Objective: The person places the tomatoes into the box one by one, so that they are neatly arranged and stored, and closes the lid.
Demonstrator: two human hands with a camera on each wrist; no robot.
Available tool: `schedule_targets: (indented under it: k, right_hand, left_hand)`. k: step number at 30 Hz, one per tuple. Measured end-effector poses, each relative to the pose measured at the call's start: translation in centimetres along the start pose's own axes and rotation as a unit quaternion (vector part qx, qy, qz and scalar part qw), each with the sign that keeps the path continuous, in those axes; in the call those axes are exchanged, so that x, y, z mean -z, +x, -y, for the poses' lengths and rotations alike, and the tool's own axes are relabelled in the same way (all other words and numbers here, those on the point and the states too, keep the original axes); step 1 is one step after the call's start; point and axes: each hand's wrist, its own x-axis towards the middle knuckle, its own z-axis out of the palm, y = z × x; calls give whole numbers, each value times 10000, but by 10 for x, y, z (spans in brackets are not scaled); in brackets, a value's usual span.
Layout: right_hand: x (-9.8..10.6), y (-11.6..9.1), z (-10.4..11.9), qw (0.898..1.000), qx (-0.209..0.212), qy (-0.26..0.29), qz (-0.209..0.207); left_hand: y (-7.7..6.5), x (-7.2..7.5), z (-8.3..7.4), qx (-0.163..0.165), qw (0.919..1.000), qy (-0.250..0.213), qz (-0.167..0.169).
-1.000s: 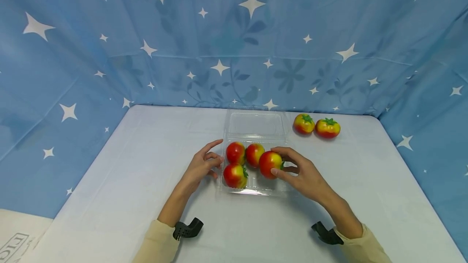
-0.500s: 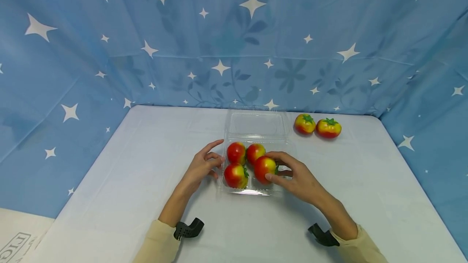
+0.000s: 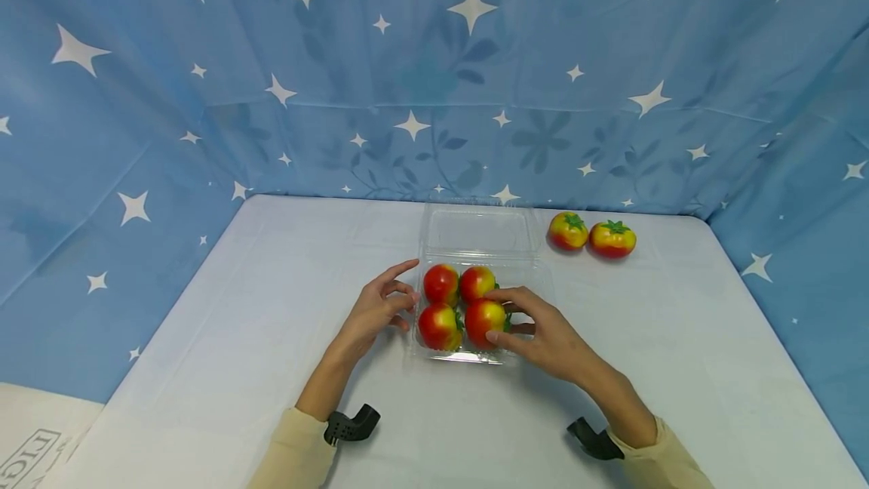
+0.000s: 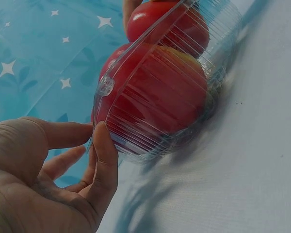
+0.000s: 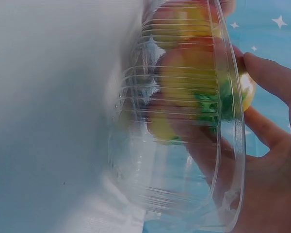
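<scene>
My right hand (image 3: pixel 546 334) grips a red-and-yellow tomato (image 3: pixel 480 323) with a green leafy top, down in the front of a clear plastic clamshell box (image 3: pixel 468 358). In the right wrist view, the thumb and fingers reach over the rim, and ribbed plastic partly blurs the held tomato (image 5: pixel 184 77). Three more tomatoes sit in the box: one front left (image 3: pixel 437 327), two behind it (image 3: pixel 440 283) (image 3: pixel 477 283). At the box's left side is my left hand (image 3: pixel 370 313); the left wrist view shows its thumb and a finger (image 4: pixel 105 145) pinching the plastic rim.
The box's clear lid (image 3: pixel 482 232) lies folded back toward the curtain (image 3: pixel 434 81). Two tomatoes (image 3: pixel 567 232) (image 3: pixel 612 240) stand on the white tabletop (image 3: pixel 305 247) at the back right. To the right of the held tomato, the box floor shows bare.
My right hand has moved left and toward me with its tomato, bringing it beside the front-left one. The left hand stays at the box's edge.
</scene>
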Motion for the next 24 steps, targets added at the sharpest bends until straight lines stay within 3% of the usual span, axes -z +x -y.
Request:
schedule_targets:
  k: [8,24]
  right_hand:
    - [0,0,2,9998,-86,-50,195]
    - [-3,1,-1,9987,-184,-293,387]
  left_hand:
    - [1,-1,0,-152,9998,18,100]
    - [-1,-1,0,-89,9999,-99,96]
